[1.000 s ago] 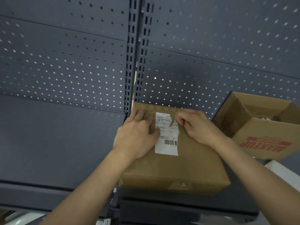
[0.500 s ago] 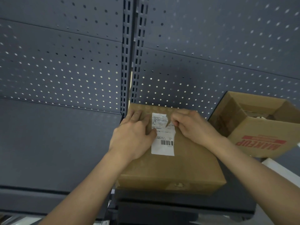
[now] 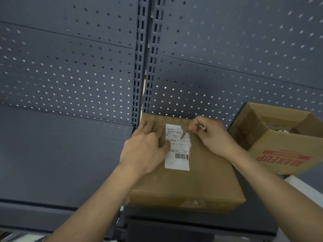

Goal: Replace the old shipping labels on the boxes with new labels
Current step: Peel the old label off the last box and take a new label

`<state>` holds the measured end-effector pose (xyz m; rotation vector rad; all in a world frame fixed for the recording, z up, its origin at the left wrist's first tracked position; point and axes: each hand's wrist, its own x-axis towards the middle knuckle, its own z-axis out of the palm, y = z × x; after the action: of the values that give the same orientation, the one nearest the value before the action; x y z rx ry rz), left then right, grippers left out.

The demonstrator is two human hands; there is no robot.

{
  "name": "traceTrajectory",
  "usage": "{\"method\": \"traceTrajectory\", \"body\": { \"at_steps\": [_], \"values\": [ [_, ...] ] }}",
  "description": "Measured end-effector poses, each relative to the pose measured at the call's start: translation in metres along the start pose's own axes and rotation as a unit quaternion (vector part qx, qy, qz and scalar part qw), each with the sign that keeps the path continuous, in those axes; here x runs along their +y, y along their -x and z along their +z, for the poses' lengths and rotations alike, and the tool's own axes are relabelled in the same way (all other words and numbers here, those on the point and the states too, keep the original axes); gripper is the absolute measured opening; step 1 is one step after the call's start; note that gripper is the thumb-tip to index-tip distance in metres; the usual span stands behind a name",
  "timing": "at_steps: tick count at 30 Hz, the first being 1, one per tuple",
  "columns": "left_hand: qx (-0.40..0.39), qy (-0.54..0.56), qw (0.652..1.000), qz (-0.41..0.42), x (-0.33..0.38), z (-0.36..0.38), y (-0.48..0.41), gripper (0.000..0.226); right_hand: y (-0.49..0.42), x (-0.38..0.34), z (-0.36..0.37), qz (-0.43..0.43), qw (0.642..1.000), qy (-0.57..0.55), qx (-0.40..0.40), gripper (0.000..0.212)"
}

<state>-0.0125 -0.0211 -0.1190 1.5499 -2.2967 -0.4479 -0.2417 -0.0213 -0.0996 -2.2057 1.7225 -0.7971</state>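
Two bare hands work on one closed cardboard box [image 3: 201, 180] in the head view, the only view there is. The box lies flat on a dark shelf [image 3: 52, 154], its far edge up against the perforated back panel [image 3: 70, 75], just right of the slotted upright [image 3: 139, 67]. A white shipping label [image 3: 177, 161] with a barcode near its lower end is stuck on the box's top face, towards the far side. The label's upper right corner is torn off, leaving a ragged edge with a notch in it. The left hand [image 3: 145, 151] lies flat on the box top with straight fingers, pressing down just left of the label, and its thumb touches the label's left edge. The right hand [image 3: 213, 137] is at the box's far right corner, beside the torn corner, with its fingers curled and pinching a small white scrap of paper [image 3: 202, 127] between thumb and fingertips. To the right, close beside the box, sits an open carton [image 3: 279, 154] printed MAKEUP in red, seen upside down; what is inside it cannot be made out.
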Motion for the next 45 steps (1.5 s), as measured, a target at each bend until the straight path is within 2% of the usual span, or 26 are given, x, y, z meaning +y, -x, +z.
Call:
{"method": "traceTrajectory", "body": {
  "at_steps": [5,10,21,25,30,36,39,42,45],
  "values": [
    [0.003,0.003,1.000,0.002,-0.001,0.001,0.000,0.057,-0.006,0.000,-0.011,0.039,0.997,-0.020,-0.057,0.007],
    [0.003,0.003,1.000,0.000,-0.001,0.001,-0.001,0.057,-0.013,-0.010,-0.012,0.032,0.994,0.020,-0.099,0.010],
    [-0.004,0.003,1.000,-0.001,-0.001,0.001,-0.001,0.058,-0.006,-0.012,-0.003,-0.055,0.984,0.139,-0.098,0.021],
    [-0.001,0.003,1.000,0.000,-0.001,0.000,-0.001,0.058,-0.001,-0.011,-0.005,-0.006,0.994,0.062,-0.094,0.026],
    [0.006,0.003,1.000,0.006,-0.001,0.000,-0.001,0.056,0.002,-0.011,-0.009,0.031,0.997,-0.018,-0.074,0.015],
    [0.006,0.005,1.000,0.005,-0.001,0.000,-0.001,0.056,-0.003,-0.008,-0.006,0.000,0.996,0.056,-0.075,0.036],
    [0.001,0.004,1.000,0.003,-0.001,0.000,-0.001,0.055,-0.004,-0.009,-0.004,0.003,0.993,0.078,-0.090,0.030],
    [0.004,0.005,1.000,0.004,-0.001,0.000,-0.001,0.055,-0.002,-0.012,-0.003,0.001,0.995,0.074,-0.064,0.017],
    [0.004,0.006,1.000,0.005,-0.001,0.001,-0.001,0.056,0.001,-0.014,-0.003,0.010,0.996,0.064,-0.059,0.017]
  ]
}}
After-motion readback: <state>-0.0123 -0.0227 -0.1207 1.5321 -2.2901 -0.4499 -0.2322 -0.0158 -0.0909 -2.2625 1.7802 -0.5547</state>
